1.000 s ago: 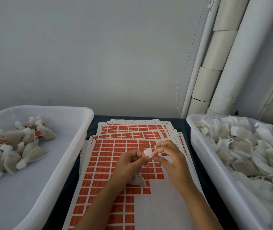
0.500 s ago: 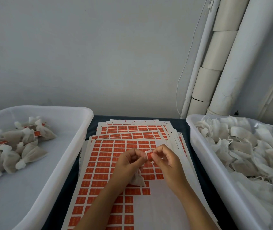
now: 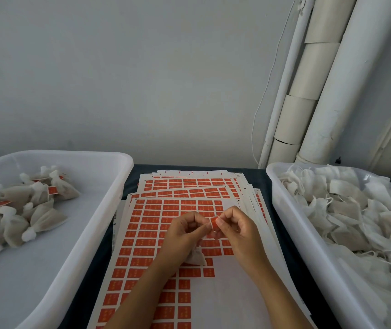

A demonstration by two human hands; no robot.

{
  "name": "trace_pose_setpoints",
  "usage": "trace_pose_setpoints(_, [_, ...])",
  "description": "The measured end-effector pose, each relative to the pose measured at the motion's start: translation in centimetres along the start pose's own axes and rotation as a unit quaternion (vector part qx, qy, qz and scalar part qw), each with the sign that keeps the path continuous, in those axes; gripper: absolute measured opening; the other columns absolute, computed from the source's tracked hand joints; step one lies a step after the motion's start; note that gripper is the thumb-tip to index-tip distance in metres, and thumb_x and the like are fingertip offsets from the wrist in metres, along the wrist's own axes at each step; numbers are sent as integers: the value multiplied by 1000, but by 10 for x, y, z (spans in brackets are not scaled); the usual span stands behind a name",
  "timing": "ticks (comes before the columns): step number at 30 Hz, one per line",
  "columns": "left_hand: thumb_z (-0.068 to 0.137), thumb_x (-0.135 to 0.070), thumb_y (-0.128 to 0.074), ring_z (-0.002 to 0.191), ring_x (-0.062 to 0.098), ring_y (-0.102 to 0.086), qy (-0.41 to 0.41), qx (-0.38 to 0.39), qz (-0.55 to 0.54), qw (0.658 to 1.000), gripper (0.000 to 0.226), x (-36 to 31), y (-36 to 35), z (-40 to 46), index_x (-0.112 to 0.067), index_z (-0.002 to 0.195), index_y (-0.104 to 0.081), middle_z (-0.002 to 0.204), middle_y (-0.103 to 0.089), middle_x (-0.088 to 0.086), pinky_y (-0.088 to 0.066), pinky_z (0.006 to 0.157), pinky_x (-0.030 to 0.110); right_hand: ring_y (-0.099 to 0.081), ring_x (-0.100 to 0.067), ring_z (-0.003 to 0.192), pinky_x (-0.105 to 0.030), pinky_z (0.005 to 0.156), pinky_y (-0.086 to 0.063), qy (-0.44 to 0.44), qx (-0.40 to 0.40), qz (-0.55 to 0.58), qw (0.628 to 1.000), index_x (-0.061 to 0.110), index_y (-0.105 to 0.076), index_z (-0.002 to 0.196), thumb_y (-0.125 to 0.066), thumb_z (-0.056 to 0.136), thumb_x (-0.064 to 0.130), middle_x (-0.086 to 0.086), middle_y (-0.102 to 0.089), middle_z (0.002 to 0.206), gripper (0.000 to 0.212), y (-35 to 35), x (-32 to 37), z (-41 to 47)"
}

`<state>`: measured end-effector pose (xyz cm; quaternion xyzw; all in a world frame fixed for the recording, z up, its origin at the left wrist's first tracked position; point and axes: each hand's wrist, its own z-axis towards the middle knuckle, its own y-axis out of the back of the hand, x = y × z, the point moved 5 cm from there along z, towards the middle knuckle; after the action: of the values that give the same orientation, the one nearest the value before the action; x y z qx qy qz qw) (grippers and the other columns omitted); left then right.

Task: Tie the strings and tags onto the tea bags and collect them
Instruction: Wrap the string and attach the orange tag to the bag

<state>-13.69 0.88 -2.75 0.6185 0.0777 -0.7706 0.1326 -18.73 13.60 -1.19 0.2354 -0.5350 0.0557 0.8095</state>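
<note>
Both hands meet over the top sheet of orange tag stickers (image 3: 156,224) in the middle of the table. My right hand (image 3: 236,231) pinches a small orange tag (image 3: 213,220) between thumb and forefinger. My left hand (image 3: 185,236) pinches the tag's left edge, and a white tea bag (image 3: 195,257) hangs below its palm, mostly hidden by the hand. The string is too thin to make out. Finished tea bags with orange tags (image 3: 23,210) lie in the left white bin (image 3: 75,252). Untagged tea bags with strings (image 3: 346,210) fill the right white bin (image 3: 292,233).
Several sticker sheets are fanned in a stack toward the wall, with one at the back (image 3: 189,182). White pipes (image 3: 318,91) and a thin cable run down the wall at the right. The dark table (image 3: 99,264) shows between bins and sheets.
The tag between my fingers showed its white side, then was folded so its orange side shows. My hands closed slightly together and stayed over the same spot.
</note>
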Motion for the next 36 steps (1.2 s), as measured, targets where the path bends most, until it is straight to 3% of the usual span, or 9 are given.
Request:
trace_pose_setpoints(10, [89, -8, -59, 67, 9, -67, -16, 18, -6, 1000, 11, -2, -2, -2, -12, 81, -65, 73, -70, -4, -51, 63, 14, -66, -6, 78, -17, 73, -54, 3, -4, -1, 1000, 19, -56, 82, -59, 89, 21, 7, -66, 82, 8, 0, 1, 0])
trace_pose_setpoints(17, [89, -11, -53, 72, 13, -67, -28, 42, -49, 998, 12, -7, -2, -3, -7, 82, -62, 73, -69, -2, -52, 71, 18, -67, -6, 76, -13, 68, -52, 1, -6, 27, 1000, 17, -56, 82, -58, 90, 19, 5, -67, 82, 8, -2, 1, 1])
trace_pose_setpoints(24, [85, -8, -65, 70, 17, -70, -40, 8, 14, 999, 7, -6, -3, -2, -10, 78, -64, 73, -71, 1, -55, 67, 20, -66, -8, 80, -18, 72, -55, 3, 2, 13, 1000, 21, -56, 80, -59, 89, 19, 4, -66, 84, 10, -3, -1, 1])
trace_pose_setpoints(29, [84, -10, -67, 60, 8, -62, -30, -29, 28, 999, 12, -6, -1, -3, -14, 73, -65, 65, -66, -3, -50, 59, 14, -61, -1, 87, -5, 72, -46, 48, -37, -55, 997, 31, -53, 81, -62, 87, 27, 17, -61, 88, 11, -2, 2, -1])
trace_pose_setpoints(32, [85, -8, -66, 60, 11, -60, -30, -43, 19, 998, 14, -6, -1, -3, -14, 72, -64, 65, -65, 2, -52, 59, 15, -56, -2, 94, -8, 76, -47, 87, -67, -119, 987, 34, -47, 96, -61, 85, 40, 25, -51, 100, 19, -3, 7, -1])
trace_pose_setpoints(34, [85, -9, -66, 57, 10, -58, -25, -44, 14, 999, 14, -6, 0, -2, -14, 71, -64, 62, -64, -1, -51, 58, 15, -53, 0, 98, -10, 78, -45, 42, -75, -93, 992, 33, -39, 115, -63, 81, 44, 27, -46, 107, 43, 1, 2, 2])
trace_pose_setpoints(36, [85, -9, -65, 53, 3, -55, -25, -33, 7, 999, 14, -6, 0, -2, -13, 72, -63, 58, -62, -7, -48, 55, 13, -55, -1, 97, -9, 73, -45, -20, -42, -36, 998, 31, -43, 112, -63, 77, 45, 23, -52, 105, 42, 3, -3, 4])
